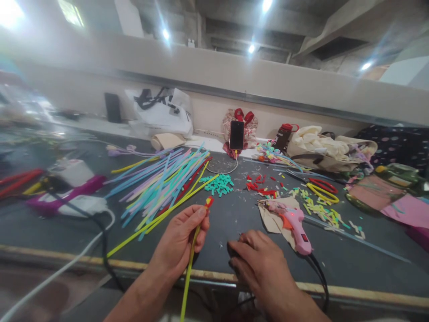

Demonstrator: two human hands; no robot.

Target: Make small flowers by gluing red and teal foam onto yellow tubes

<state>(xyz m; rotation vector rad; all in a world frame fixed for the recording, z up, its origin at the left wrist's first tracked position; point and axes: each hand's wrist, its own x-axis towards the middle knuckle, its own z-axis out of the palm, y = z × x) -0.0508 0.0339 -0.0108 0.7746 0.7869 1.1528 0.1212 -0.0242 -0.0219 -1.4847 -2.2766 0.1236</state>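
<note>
My left hand point(184, 235) is closed on a yellow-green pipe cleaner point(188, 277), pinched near its upper end. A small red and yellow tip point(209, 202) stands above the thumb, while the long stem hangs down past the table's front edge. My right hand point(259, 257) rests low at the table edge with its fingers curled in; whatever is between them is hidden. To its right a pink hot glue gun point(295, 226) lies on a piece of brown cardboard point(270, 219), nozzle pointing left. Beyond my hands are small cut teal pieces point(219, 184) and red pieces point(261, 188).
Long pastel pipe cleaners point(164, 179) spread left of centre. A purple and white power strip point(80, 201) with cables lies further left. Yellow-and-red-handled scissors point(323, 190) and yellow cut bits point(321, 212) are at right. A phone point(236, 135) stands at the back, its cable attached.
</note>
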